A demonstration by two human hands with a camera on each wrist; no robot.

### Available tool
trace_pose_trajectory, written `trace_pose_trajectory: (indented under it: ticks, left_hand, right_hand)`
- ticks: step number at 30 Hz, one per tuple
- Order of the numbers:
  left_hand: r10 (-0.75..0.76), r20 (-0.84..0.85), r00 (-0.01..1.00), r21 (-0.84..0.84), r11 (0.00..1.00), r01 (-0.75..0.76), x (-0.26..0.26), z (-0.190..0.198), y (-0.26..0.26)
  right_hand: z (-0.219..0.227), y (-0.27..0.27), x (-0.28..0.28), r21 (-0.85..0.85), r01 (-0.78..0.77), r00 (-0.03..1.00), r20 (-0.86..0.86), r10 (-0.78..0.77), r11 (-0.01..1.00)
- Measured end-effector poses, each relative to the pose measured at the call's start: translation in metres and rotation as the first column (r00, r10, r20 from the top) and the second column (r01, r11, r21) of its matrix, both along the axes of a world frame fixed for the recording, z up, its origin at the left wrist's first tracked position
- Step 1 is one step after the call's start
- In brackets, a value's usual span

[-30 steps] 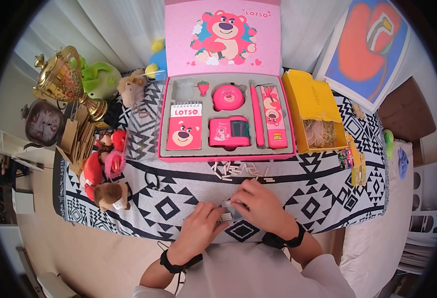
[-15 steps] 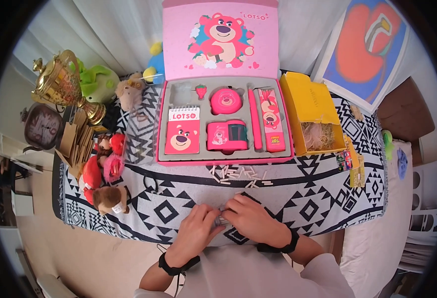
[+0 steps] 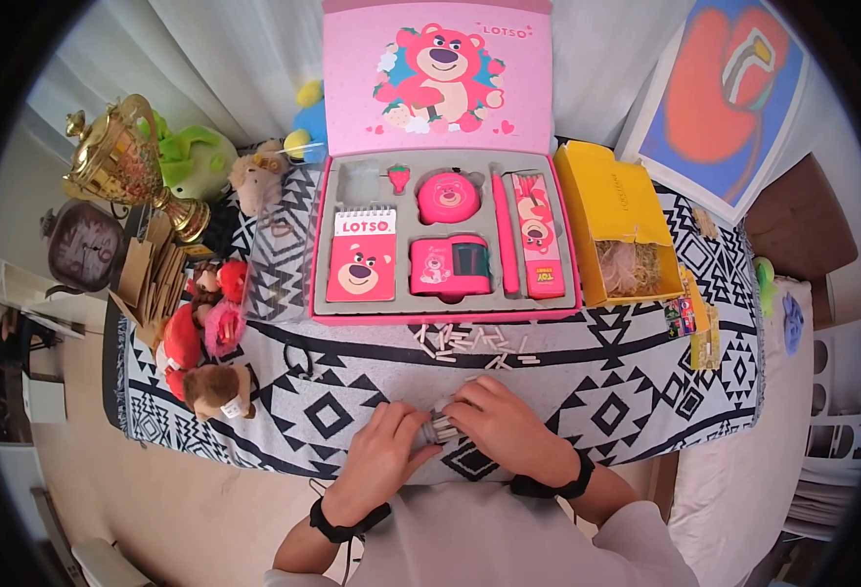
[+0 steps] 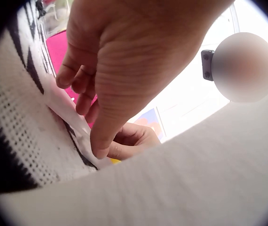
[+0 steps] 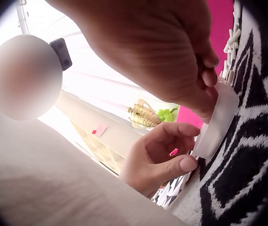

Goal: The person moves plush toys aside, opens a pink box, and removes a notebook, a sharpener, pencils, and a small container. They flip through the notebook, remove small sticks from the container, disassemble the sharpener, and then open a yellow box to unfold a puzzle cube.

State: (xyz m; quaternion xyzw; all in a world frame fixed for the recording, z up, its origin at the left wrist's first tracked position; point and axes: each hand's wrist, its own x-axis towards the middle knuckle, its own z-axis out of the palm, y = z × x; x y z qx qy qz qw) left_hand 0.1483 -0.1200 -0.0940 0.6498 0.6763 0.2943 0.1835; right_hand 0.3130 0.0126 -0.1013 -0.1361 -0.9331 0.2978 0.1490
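Two hands: the left hand [image 3: 381,448] and the right hand [image 3: 504,423] met around a translucent container [image 5: 221,125] at the lower middle of the head view.
Left grip: thumb and bent fingers held one end of the container, seen at the lower middle of the right wrist view.
Right grip: the fingers reached over the container's other end; whether they pinched anything, I could not tell.
Container: it lay between the hands, on the patterned cloth [image 3: 596,386], with white sticks [image 3: 446,428] inside.
Hidden: the right thumb ended behind the container's wall; both hands covered much of the container in the head view, so the sticks could not be counted.
Hard to make out: in the left wrist view the container was only a pale, washed-out strip at left, partly behind the fingers.
Loose pieces: more small sticks [image 3: 474,342] lay scattered at the centre of the head view, just below the pink box [image 3: 430,317].
Edges: a gold trophy [image 3: 115,161] stood at upper left; a yellow box [image 3: 624,196] sat right of the pink one.
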Motion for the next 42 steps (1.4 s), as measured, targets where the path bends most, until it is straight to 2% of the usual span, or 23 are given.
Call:
trace_pose_trajectory:
  ticks: [6, 15, 20, 30, 35, 42]
  left_hand:
    - [-0.017, -0.006, 1.000, 0.002, 1.000, 0.017, -0.0007, 0.0009, -0.0006]
    - [-0.059, -0.055, 0.997, 0.029, 0.998, 0.061, 0.0004, 0.0062, 0.0017]
    - [-0.058, -0.058, 0.997, 0.023, 0.998, 0.060, 0.0012, 0.0073, 0.0029]
    - [-0.047, -0.038, 0.998, 0.028, 0.998, 0.048, 0.0024, 0.0055, 0.0018]
    - [-0.093, -0.047, 0.995, 0.029, 0.995, 0.095, 0.0020, 0.0052, 0.0020]
    - [-0.051, -0.049, 0.998, 0.054, 0.997, 0.053, 0.0031, 0.0058, 0.0030]
  right_hand:
    - [0.0032, 0.0019, 0.0020, 0.044, -0.045, 0.998, 0.056, 0.043, 0.998]
    - [0.0038, -0.0015, 0.0028, -0.005, -0.036, 0.998, 0.049, 0.036, 0.999]
    - [0.0080, -0.0004, 0.0056, -0.009, -0.101, 0.993, 0.059, 0.101, 0.995]
    - [0.0034, 0.0001, 0.0064, -0.022, -0.026, 0.998, 0.064, 0.028, 0.999]
    - [0.0032, -0.0034, 0.0033, 0.013, -0.070, 0.994, 0.079, 0.069, 0.997]
    - [0.0076, -0.0033, -0.0004, 0.077, -0.120, 0.985, 0.135, 0.109, 0.990]
